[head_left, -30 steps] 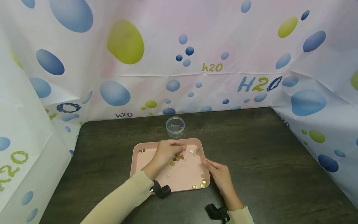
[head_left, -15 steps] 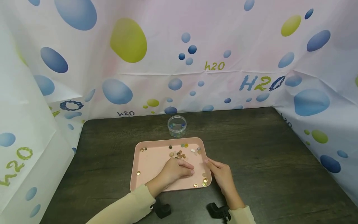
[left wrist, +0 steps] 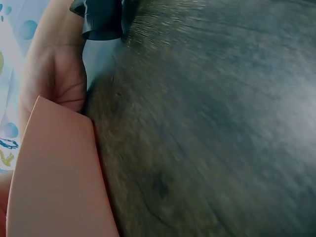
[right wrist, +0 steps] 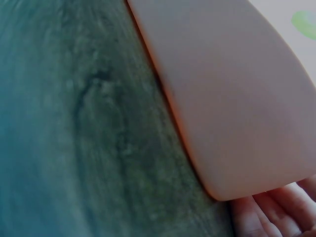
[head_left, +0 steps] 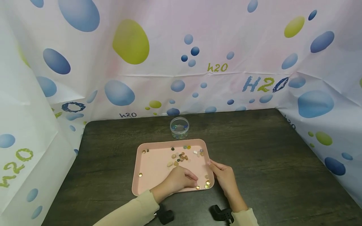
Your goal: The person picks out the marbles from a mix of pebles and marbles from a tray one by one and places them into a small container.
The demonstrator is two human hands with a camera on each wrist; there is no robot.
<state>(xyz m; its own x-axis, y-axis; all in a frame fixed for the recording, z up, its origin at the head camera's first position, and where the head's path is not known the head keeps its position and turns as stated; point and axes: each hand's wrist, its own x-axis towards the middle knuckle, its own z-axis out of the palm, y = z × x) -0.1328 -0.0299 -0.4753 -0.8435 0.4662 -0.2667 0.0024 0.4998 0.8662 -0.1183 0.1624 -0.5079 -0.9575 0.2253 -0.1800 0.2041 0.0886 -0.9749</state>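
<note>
In the head view, a pink tray (head_left: 151, 179) lies on the table with small beads and stones in it. My left hand (head_left: 178, 179) reaches over its front right part, fingertips right at a gold bead (head_left: 198, 187); I cannot tell whether they grip it. More gold beads (head_left: 207, 182) sit in the corner beside it. My right hand (head_left: 224, 175) holds the tray's right rim, thumb on top. The right wrist view shows its fingers (right wrist: 279, 210) against the tray's pale side (right wrist: 237, 98). Brown and tan stones (head_left: 182, 157) cluster mid-tray.
A clear round jar (head_left: 179, 128) with blue and green beads stands behind the tray. Yellow and green beads (head_left: 187, 147) lie along the back rim, a gold bead (head_left: 140, 174) at the left. A patterned sheet (head_left: 158, 56) borders the dark table (head_left: 271, 163).
My left hand has moved from the tray's back towards its front right corner. The yellow bead that was at its fingertips now lies by the back rim. My right hand keeps its hold.
</note>
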